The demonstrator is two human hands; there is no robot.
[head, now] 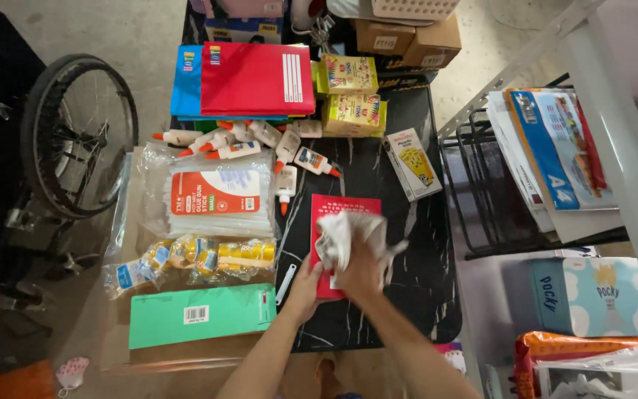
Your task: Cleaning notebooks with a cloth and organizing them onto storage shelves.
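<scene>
The right hand (363, 270) grips a white cloth (345, 235) on a red booklet (342, 210) – the left hand (306, 284) clasps its edge, half hidden.

The white cloth (348, 236) looks soft and crumpled. The red notebook (345, 210) under it has a smooth paper cover. The black surface (415, 281) is shiny like marble, with white veins. The glue stick bag (215, 199) is clear, glossy plastic. The green envelope (201, 314) is matt paper.

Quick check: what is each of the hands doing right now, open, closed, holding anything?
Left hand: holds the lower left edge of the flat red booklet on the black table.
Right hand: closed on a crumpled white cloth, pressed on the booklet.
</scene>
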